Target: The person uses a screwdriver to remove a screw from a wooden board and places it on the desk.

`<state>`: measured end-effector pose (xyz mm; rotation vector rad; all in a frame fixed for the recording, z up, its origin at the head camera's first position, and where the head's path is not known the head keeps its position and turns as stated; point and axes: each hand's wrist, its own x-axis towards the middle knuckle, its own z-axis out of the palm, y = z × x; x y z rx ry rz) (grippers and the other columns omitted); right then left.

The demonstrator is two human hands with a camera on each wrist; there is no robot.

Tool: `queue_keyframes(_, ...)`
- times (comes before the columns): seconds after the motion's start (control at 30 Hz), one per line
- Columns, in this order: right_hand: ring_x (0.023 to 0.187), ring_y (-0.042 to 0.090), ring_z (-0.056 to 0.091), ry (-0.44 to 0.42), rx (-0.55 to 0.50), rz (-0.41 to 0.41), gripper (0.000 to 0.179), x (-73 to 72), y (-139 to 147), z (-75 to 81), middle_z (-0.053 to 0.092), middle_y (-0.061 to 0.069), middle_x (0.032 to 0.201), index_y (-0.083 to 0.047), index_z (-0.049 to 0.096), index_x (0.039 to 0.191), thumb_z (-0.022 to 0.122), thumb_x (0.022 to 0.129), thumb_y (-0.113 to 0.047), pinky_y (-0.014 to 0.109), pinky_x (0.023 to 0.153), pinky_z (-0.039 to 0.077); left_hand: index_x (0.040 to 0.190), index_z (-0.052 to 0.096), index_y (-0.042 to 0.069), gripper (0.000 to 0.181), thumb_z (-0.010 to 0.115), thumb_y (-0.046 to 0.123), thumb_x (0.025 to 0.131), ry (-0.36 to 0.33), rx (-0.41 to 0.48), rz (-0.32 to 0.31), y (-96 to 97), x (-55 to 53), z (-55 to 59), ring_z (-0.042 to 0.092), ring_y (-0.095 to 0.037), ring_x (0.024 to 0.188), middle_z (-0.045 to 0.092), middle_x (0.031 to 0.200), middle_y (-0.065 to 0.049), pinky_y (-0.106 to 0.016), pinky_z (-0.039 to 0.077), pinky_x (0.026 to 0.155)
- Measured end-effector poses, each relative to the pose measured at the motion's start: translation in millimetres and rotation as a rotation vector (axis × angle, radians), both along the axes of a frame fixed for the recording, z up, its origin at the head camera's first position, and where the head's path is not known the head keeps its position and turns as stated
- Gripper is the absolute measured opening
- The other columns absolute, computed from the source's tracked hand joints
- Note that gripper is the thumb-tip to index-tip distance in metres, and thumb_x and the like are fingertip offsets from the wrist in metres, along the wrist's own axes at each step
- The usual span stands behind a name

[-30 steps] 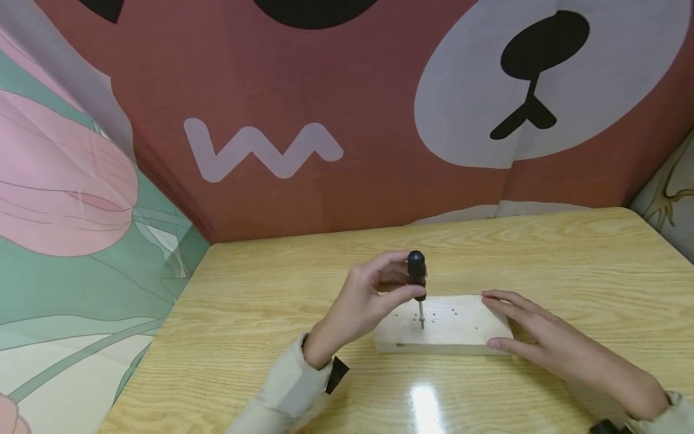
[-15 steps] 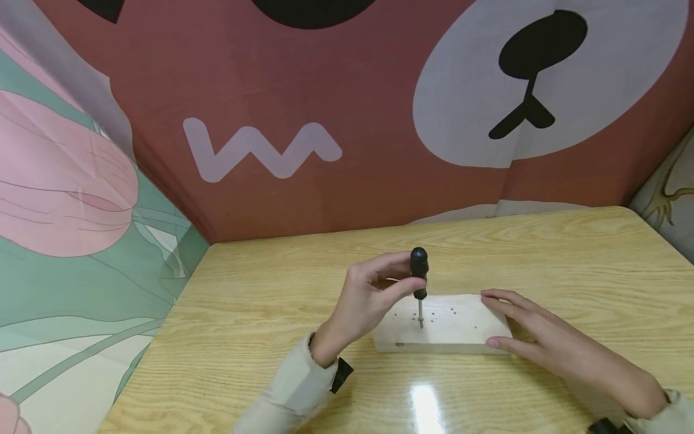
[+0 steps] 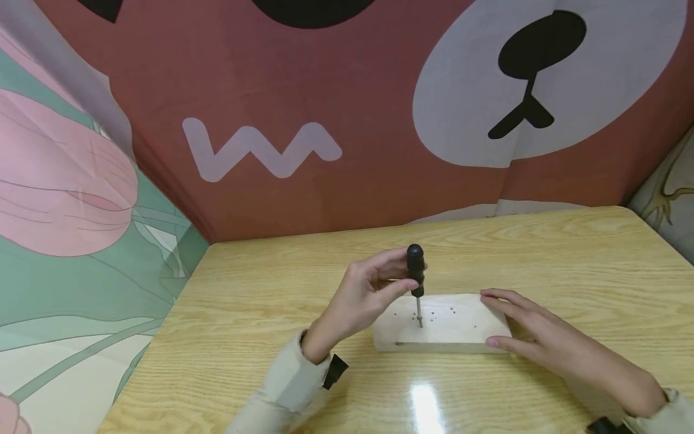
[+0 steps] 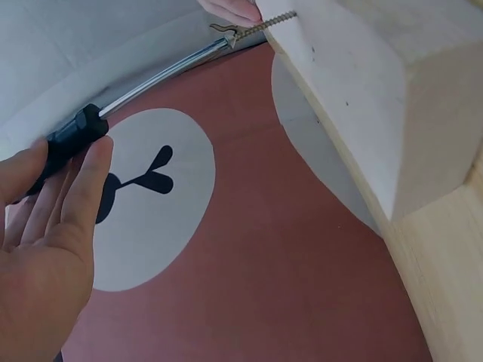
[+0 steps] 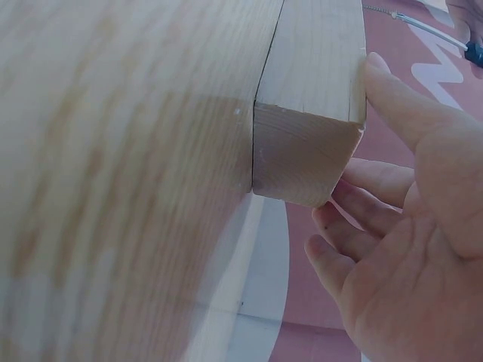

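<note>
My left hand (image 3: 360,301) holds a black-handled screwdriver (image 3: 415,265) upright between thumb and fingers. In the left wrist view, the tip of its steel shaft (image 4: 170,74) meets the head of a long threaded screw (image 4: 268,25). The screw stands in the top face of a pale wooden block (image 3: 447,334), with most of its thread exposed. Several small dark holes dot that face. My right hand (image 3: 534,330) grips the block's right end, thumb on the near edge and fingertips at the far edge. From the right wrist, the block's end face (image 5: 306,154) shows between thumb and fingers.
The block lies flat on a light wood-grain table (image 3: 260,301). A reddish cloth with a cartoon face (image 3: 374,108) hangs behind the table's back edge, and a floral cloth (image 3: 70,181) hangs at the left.
The screwdriver's handle has risen slightly and shifted a little, while its tip stays at the screw. My left fingers have moved slightly with it; the right hand and block keep their place.
</note>
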<state>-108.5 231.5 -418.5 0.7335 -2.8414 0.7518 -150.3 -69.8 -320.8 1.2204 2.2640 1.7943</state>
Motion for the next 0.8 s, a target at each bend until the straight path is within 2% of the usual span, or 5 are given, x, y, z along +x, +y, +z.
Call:
queue_keyframes(0.03,0.125,0.033,0.054,0.002,-0.002,0.001,0.067,-0.2,-0.2,-0.2,0.051,0.01,0.144,-0.007,0.054,0.141,0.075,0.086,-0.038,0.046,0.09,0.054,0.128,0.06,-0.006,0.042,0.07,-0.006,0.087,-0.007,0.012,0.006,0.3,-0.4,-0.3,0.073,-0.032,0.098,0.07,0.112,-0.027,-0.03,0.062,0.083)
queue_keyframes(0.17,0.123,0.032,0.056,0.03,0.004,-0.001,0.066,-0.4,-0.6,-1.4,0.052,0.009,0.142,-0.007,0.055,0.139,0.077,0.085,-0.038,0.041,0.09,0.054,0.121,0.062,-0.005,0.042,0.076,-0.007,0.081,-0.011,0.054,0.033,1.4,-1.2,-2.2,0.073,-0.033,0.09,0.072,0.103,-0.026,-0.032,0.063,0.076)
queue_keyframes(0.53,0.124,0.032,0.055,0.013,0.007,-0.014,0.066,0.3,-0.5,-2.2,0.052,0.009,0.143,-0.008,0.055,0.14,0.076,0.085,-0.039,0.039,0.09,0.054,0.114,0.066,-0.004,0.036,0.078,-0.003,0.081,0.147,0.041,0.067,2.3,-3.2,-5.0,0.072,-0.019,0.083,0.074,0.094,-0.019,-0.029,0.063,0.077)
queue_keyframes(0.63,0.123,0.031,0.055,0.028,0.004,-0.011,0.067,0.4,-0.1,-2.5,0.052,0.008,0.143,-0.008,0.055,0.14,0.077,0.085,-0.039,0.024,0.091,0.051,0.115,0.065,-0.004,0.036,0.078,-0.003,0.081,0.166,0.048,0.074,2.3,-2.7,-3.8,0.072,-0.02,0.083,0.074,0.094,-0.019,-0.029,0.063,0.076)
queue_keyframes(0.8,0.122,0.03,0.055,0.044,-0.008,-0.004,0.067,0.2,0.7,-3.1,0.052,0.007,0.143,-0.009,0.055,0.141,0.077,0.084,-0.038,0.005,0.092,0.038,0.114,0.066,-0.003,0.034,0.078,-0.002,0.082,0.198,0.059,0.11,1.0,-2.4,-3.0,0.072,-0.02,0.082,0.074,0.091,-0.018,-0.029,0.062,0.076)
